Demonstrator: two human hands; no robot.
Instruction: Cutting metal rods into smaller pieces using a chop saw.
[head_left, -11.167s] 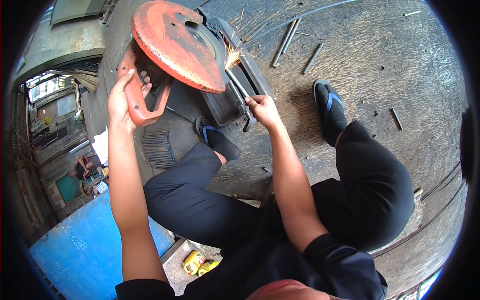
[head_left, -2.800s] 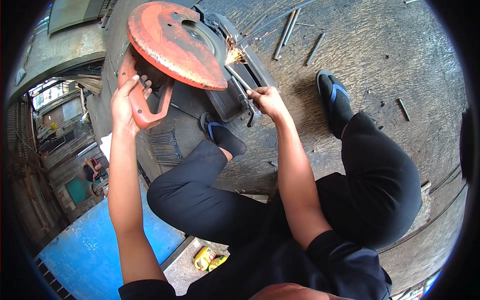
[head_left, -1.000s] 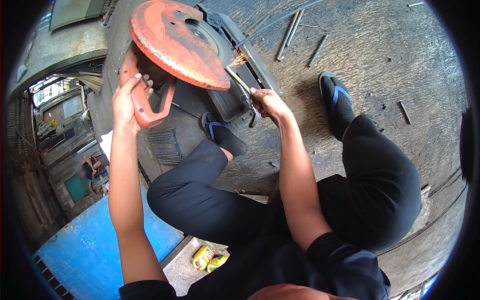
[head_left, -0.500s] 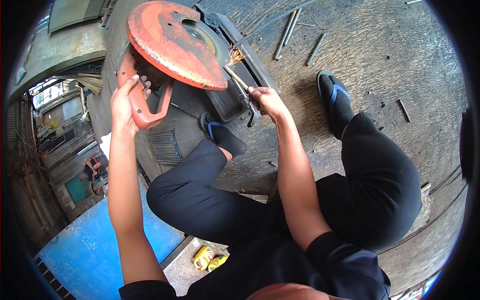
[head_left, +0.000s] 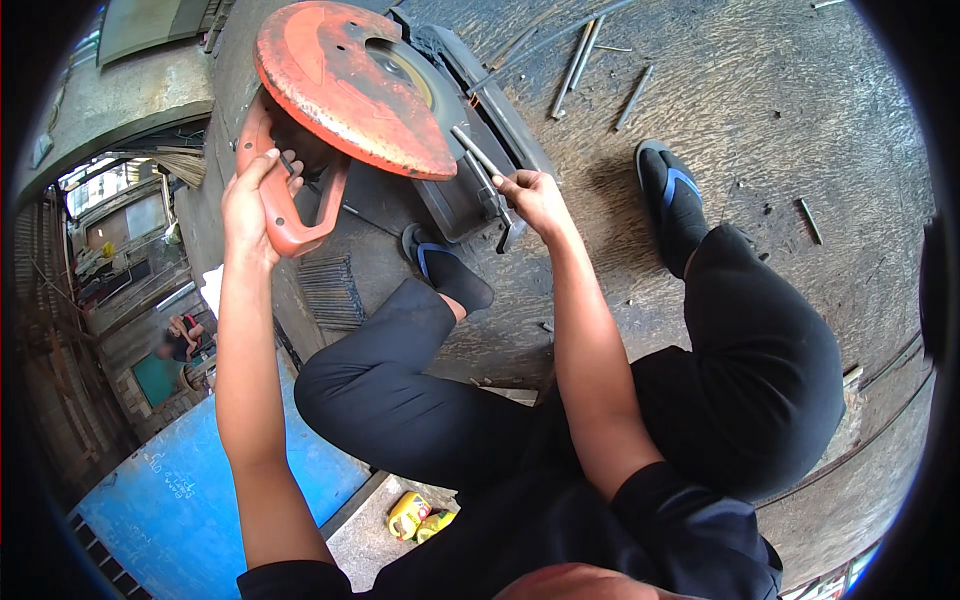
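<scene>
My left hand [head_left: 250,205] is wrapped around the orange handle [head_left: 320,222] of a chop saw. The saw's worn orange guard [head_left: 350,95] covers much of its round cutting disc [head_left: 408,72]. With the fingers of my right hand [head_left: 535,203] I grip one end of a short metal rod [head_left: 474,150]. Its other end points up toward the disc, over the saw's dark base [head_left: 445,208], and no sparks show there. The guard partly hides the disc's edge, so I cannot tell whether the rod touches it.
Cut rods [head_left: 633,97] lie scattered on the floor beyond the saw. A row of thin rods [head_left: 333,290] lies left of my sandalled foot [head_left: 447,268]. A blue panel [head_left: 200,485] and yellow packages [head_left: 407,516] are near me. Another person [head_left: 186,336] sits far left.
The sparks at the rod's tip have gone. The rod and my right hand have shifted slightly, and the rod's tip now shows clear of the spark spray. My left hand stays on the handle.
</scene>
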